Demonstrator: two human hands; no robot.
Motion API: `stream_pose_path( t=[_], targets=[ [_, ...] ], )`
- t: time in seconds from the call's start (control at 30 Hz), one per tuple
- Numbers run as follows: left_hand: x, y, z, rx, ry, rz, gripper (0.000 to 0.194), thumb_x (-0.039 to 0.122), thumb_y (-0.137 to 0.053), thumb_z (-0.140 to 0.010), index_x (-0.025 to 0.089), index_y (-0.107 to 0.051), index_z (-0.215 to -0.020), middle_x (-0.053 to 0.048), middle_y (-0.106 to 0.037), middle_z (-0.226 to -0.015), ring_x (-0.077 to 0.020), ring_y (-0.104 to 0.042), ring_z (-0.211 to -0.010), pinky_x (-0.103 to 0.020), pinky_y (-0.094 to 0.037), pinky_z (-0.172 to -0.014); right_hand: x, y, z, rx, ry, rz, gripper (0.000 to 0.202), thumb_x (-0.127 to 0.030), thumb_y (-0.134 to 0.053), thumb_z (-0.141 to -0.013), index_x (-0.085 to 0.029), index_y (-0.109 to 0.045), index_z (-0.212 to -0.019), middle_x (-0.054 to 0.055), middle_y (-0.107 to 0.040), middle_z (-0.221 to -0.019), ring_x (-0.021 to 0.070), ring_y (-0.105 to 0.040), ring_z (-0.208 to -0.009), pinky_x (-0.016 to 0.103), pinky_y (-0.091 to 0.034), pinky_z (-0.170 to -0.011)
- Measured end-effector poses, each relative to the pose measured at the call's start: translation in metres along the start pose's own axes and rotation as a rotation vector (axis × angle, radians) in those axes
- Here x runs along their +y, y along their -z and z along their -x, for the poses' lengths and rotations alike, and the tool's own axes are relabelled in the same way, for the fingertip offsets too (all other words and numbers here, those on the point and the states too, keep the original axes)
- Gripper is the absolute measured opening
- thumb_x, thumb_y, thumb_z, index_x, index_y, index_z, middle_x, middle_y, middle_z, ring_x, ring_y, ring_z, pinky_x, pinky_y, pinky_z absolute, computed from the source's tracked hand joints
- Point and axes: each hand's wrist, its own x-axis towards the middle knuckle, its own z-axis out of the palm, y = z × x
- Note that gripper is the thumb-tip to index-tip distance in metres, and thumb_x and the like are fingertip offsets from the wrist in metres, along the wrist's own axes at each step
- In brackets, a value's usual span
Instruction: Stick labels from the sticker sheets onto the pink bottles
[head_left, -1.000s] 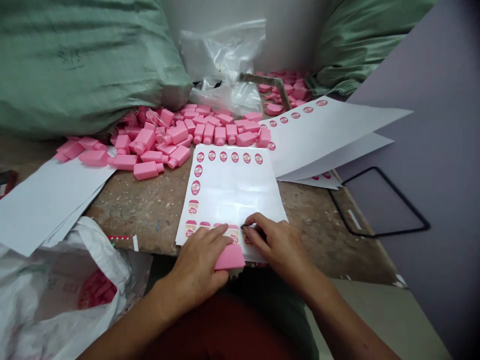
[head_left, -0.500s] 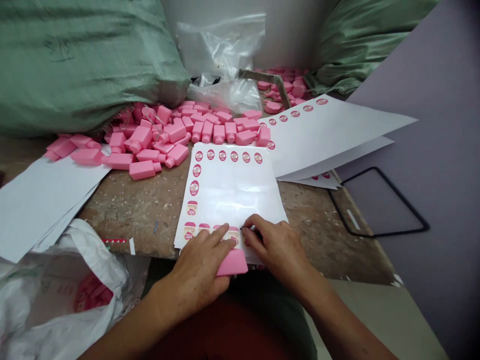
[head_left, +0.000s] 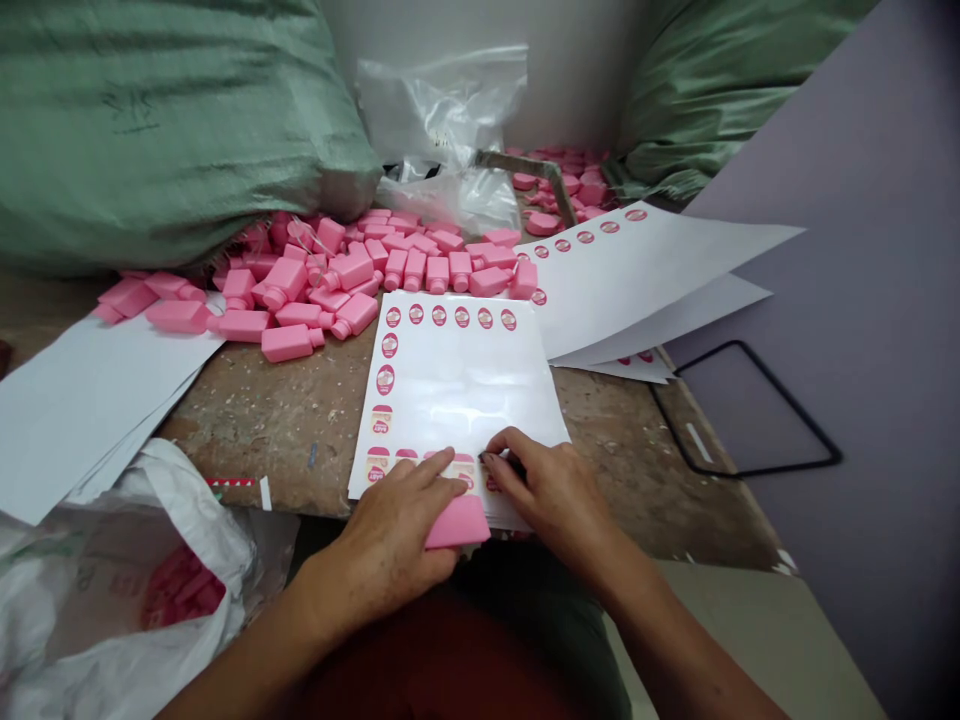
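Two green sacks [head_left: 172, 130] lean at the back. Six oval stickers [head_left: 450, 317] line the top of the near sticker sheet [head_left: 461, 385]. One pink bottle [head_left: 459, 522] sits in hand; dozens more [head_left: 352, 275] are heaped beyond.

1. The print on the stickers [head_left: 385, 379] is too small to read.
2. The left hand [head_left: 394, 535] covers most of the pink bottle [head_left: 457, 521].
3. The right hand [head_left: 551, 490] hides the sticker sheet's [head_left: 457, 385] near right corner.
4. The white bag [head_left: 112, 590] is cut off at the left edge.
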Motion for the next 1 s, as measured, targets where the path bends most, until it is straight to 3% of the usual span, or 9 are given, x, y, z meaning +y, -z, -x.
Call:
stream_pose_path(
  t=[0.27,0.47,0.57,0.67,0.8,0.9,1.0],
  targets=[
    [-0.002,-0.001,0.0,-0.009,-0.019,-0.082,0.066,0.018,-0.063,-0.071,0.016,-0.051,-0.135,-0.013,-0.035,-0.152,-0.0343,-0.042,-0.132,-0.049,-0.03,-0.112,-0.004,-0.002,-0.003,0.023,0.004,0.087,0.016,-0.028,-0.051,-0.088,-0.022,-0.065,-0.084,0.0,-0.072,-0.066,0.0183,-0.061,-0.06,0.029,-0.029,-0.059],
    [-0.005,-0.001,0.001,0.013,0.01,0.038,0.061,0.021,-0.066,-0.069,0.02,-0.056,-0.13,-0.011,-0.037,-0.151,-0.0331,-0.039,-0.134,-0.05,-0.026,-0.113,0.002,0.001,-0.002,-0.063,-0.054,-0.149,0.016,-0.031,-0.049,-0.089,-0.024,-0.063,-0.087,-0.003,-0.072,-0.067,0.0166,-0.062,-0.06,0.027,-0.033,-0.059],
    [-0.006,0.005,-0.001,0.069,0.111,0.285,0.053,0.029,-0.069,-0.069,0.02,-0.06,-0.121,-0.011,-0.05,-0.142,-0.0338,-0.046,-0.128,-0.05,-0.032,-0.108,0.0,0.001,-0.001,-0.03,-0.034,-0.011,0.016,-0.03,-0.05,-0.089,-0.022,-0.064,-0.088,0.0,-0.073,-0.07,0.0187,-0.063,-0.063,0.029,-0.032,-0.062],
    [-0.009,0.012,-0.007,0.183,0.254,0.776,0.046,0.04,-0.069,-0.072,0.019,-0.059,-0.113,-0.011,-0.065,-0.118,-0.0297,-0.059,-0.108,-0.043,-0.045,-0.093,-0.004,-0.002,0.0,0.011,0.011,0.134,0.017,-0.029,-0.05,-0.089,-0.021,-0.065,-0.086,0.002,-0.073,-0.072,0.019,-0.061,-0.062,0.03,-0.03,-0.063],
    [-0.012,0.015,-0.014,0.346,0.378,1.323,0.051,0.036,-0.075,-0.069,0.017,-0.054,-0.112,-0.01,-0.066,-0.109,-0.0209,-0.064,-0.093,-0.032,-0.048,-0.083,-0.007,-0.008,-0.001,0.094,0.04,0.173,0.021,-0.035,-0.052,-0.088,-0.021,-0.063,-0.077,0.002,-0.069,-0.066,0.0171,-0.057,-0.058,0.03,-0.028,-0.062],
    [-0.014,0.012,-0.016,0.395,0.396,1.435,0.053,0.031,-0.077,-0.069,0.017,-0.053,-0.115,-0.01,-0.066,-0.107,-0.0197,-0.065,-0.092,-0.03,-0.049,-0.082,-0.006,-0.011,-0.003,0.112,-0.008,0.1,0.025,-0.04,-0.055,-0.085,-0.021,-0.058,-0.069,0.002,-0.064,-0.062,0.016,-0.052,-0.055,0.03,-0.027,-0.061],
    [-0.016,0.009,-0.015,0.416,0.393,1.451,0.051,0.029,-0.076,-0.07,0.017,-0.054,-0.114,-0.009,-0.067,-0.103,-0.0195,-0.065,-0.093,-0.029,-0.05,-0.08,-0.001,-0.007,-0.004,0.008,-0.131,-0.231,0.028,-0.044,-0.057,-0.08,-0.022,-0.052,-0.064,-0.001,-0.058,-0.058,0.0146,-0.047,-0.055,0.028,-0.028,-0.057]
  ],
)
